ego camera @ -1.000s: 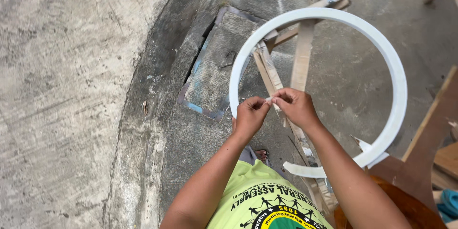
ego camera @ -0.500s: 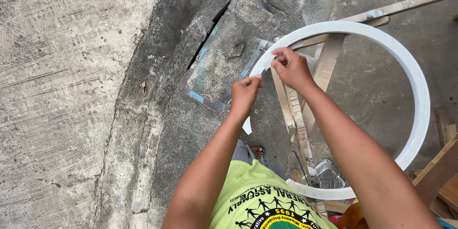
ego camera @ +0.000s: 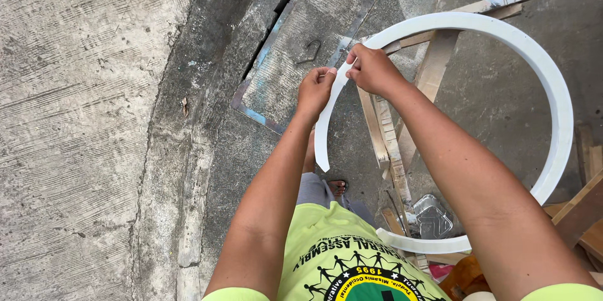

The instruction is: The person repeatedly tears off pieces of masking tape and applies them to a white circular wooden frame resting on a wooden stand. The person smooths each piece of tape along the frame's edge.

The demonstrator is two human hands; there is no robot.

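Observation:
A large white ring-shaped strip (ego camera: 553, 81) curves from my hands round to the right and back down near my waist. My left hand (ego camera: 315, 91) pinches its inner edge near the upper left of the curve. Just to the right, my right hand (ego camera: 372, 70) grips the same strip from above. Below my left hand a loose end of the strip (ego camera: 321, 144) hangs down to a point. Both arms reach forward from my yellow-green shirt (ego camera: 339, 257).
A rectangular concrete drain cover (ego camera: 301, 43) with a metal hook lies in dark pavement ahead. Wooden slats (ego camera: 383, 131) form a frame under the ring. A clear plastic container (ego camera: 430, 216) sits by my sandalled foot (ego camera: 337, 186). Rough pale concrete (ego camera: 75, 119) fills the left.
The view has shifted so the drain cover shows more fully. Both hands have travelled along the ring towards its upper left, and a free end of the strip now hangs below my left hand.

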